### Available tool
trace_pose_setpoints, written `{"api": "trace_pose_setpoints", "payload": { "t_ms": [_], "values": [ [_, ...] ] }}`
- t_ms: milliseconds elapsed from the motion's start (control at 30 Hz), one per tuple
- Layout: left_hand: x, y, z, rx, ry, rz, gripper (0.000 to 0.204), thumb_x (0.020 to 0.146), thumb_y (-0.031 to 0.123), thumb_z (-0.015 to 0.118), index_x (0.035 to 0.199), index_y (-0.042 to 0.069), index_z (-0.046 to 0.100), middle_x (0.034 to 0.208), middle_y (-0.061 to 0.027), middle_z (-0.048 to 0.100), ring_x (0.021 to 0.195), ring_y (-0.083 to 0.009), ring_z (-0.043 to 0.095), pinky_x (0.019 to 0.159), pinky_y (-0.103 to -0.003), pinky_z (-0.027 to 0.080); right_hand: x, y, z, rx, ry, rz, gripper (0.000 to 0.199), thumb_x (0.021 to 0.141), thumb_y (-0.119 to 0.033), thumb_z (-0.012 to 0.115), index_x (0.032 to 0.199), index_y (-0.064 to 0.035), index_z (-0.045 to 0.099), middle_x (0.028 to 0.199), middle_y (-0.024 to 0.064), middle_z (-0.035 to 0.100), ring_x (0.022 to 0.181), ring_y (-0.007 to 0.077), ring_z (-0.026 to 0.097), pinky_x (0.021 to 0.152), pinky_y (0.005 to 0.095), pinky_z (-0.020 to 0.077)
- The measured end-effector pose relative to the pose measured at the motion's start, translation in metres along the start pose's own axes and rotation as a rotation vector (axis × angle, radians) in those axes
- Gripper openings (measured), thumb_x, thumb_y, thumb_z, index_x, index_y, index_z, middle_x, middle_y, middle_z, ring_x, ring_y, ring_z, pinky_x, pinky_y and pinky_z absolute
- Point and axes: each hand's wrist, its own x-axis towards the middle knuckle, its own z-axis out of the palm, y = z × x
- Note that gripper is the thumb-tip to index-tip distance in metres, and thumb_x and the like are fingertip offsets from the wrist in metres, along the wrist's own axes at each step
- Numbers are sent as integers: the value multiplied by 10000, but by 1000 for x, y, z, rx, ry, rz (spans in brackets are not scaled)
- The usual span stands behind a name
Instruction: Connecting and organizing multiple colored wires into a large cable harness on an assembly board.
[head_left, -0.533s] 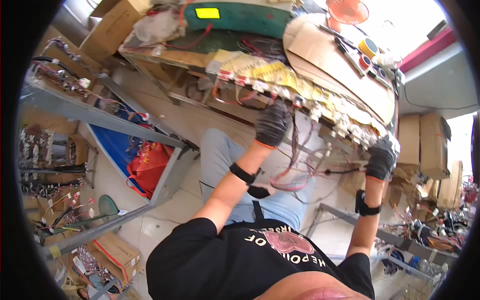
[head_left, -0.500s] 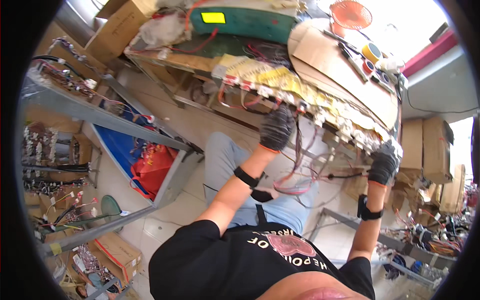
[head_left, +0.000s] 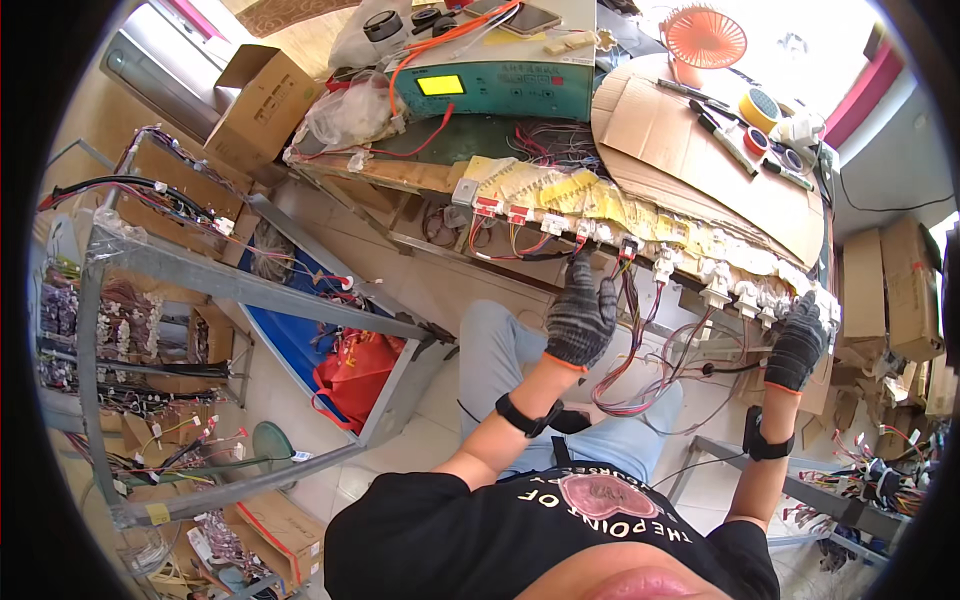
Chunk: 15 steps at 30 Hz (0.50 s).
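My left hand (head_left: 582,318), in a dark grey knit glove, reaches up to a row of plugs along the bench edge. Its index finger stretches to a small red-and-white connector (head_left: 583,241), and the thumb stands apart. Just right of it, a black connector (head_left: 628,246) carries a hanging bundle of wires (head_left: 632,300). My right hand (head_left: 797,343), gloved alike, has its fingers bent together at white connectors (head_left: 770,312) by the row's right end; what they hold is hidden. Yellow tape (head_left: 570,192) covers the strip behind the row. Looped wires (head_left: 625,405) hang over my lap.
A green test box (head_left: 500,92) with a lit yellow display stands at the back of the bench. Cardboard (head_left: 700,150), markers (head_left: 725,140), tape rolls (head_left: 757,110) and an orange fan (head_left: 704,38) are to its right. Metal racks (head_left: 250,275) with wire harnesses flank my left.
The whole view has shifted, so the bench sits further right and lower. My left index finger now shows stretched out, where the hand looked more curled. Both hands stay at about the same connectors.
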Motion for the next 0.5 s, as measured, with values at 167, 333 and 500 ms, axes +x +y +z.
{"api": "trace_pose_setpoints", "payload": {
  "t_ms": [167, 333, 500],
  "values": [
    [-14, -28, -32, -417, 140, 65, 333, 827, 87, 503, 1148, 1, 478, 989, -216, 578, 815, -354, 591, 740, -378, 481, 3, 4, 2, 31, -48, -24, 410, 775, -92, 516, 1179, -41, 469, 956, 155, 587, 795, 286, 601, 706, 369, 480],
    [-6, -54, -45, -635, 204, -174, 230, 850, 25, 491, 1070, 20, 560, 792, -49, 591, 667, -89, 530, 639, -243, 470, 8, -5, -27, 76, -96, 2, 431, 773, -99, 545, 1188, -23, 461, 1027, 177, 567, 933, 317, 570, 806, 387, 462],
    [24, -41, -50, -759, 214, -349, 275, 892, 140, 472, 1144, 51, 533, 621, -6, 505, 464, -51, 433, 440, -223, 393, 8, 7, 2, 28, 52, -28, 428, 772, -102, 557, 1182, -22, 467, 1051, 183, 562, 934, 310, 572, 803, 384, 463]
  ]
}}
